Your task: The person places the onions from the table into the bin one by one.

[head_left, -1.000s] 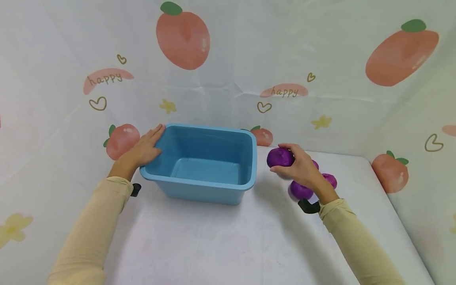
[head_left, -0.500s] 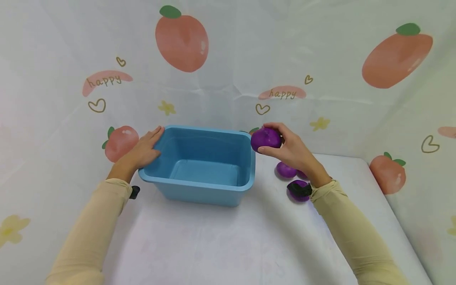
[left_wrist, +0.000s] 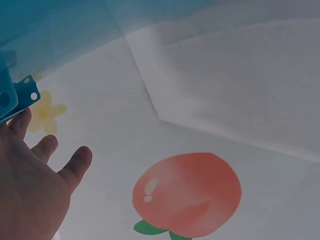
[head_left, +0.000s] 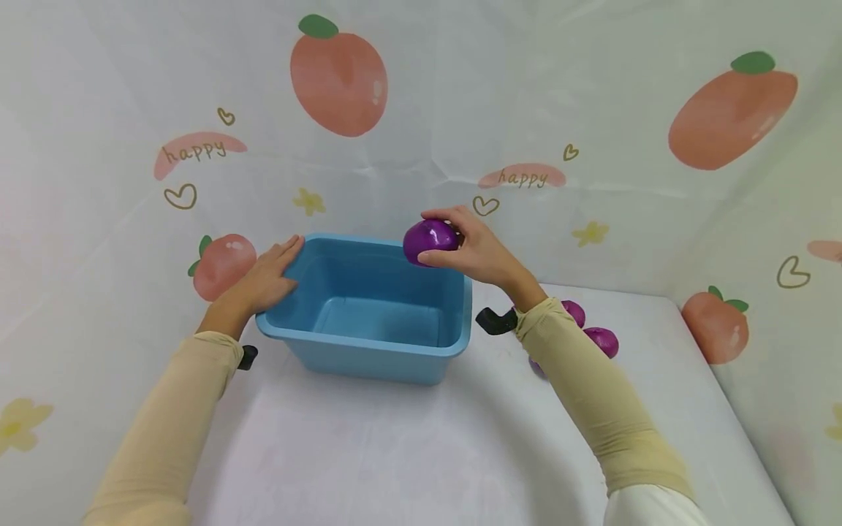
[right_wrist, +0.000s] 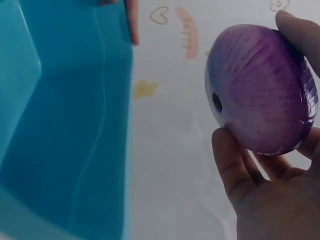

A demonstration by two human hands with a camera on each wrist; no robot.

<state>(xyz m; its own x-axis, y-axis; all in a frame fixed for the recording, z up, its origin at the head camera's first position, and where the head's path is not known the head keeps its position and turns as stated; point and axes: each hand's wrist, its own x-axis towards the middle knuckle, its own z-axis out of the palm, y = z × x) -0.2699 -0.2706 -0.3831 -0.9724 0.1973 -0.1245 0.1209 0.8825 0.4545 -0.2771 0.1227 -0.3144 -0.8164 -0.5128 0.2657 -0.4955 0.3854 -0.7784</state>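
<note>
Nearest us stands the blue basin (head_left: 368,358), our left hand (head_left: 263,279) resting on its left rim, fingers extended. Farther off, our right hand (head_left: 485,252) grips the purple onion (head_left: 426,239) between thumb and curved fingers; the onion lies left of that hand, raised near the far rim's right part.

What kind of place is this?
Probably a small indoor corner set up around a white table. A fruit-print sheet with "happy" written on it hangs behind, and a blue tub stands on the table. I can't tell which room.
</note>
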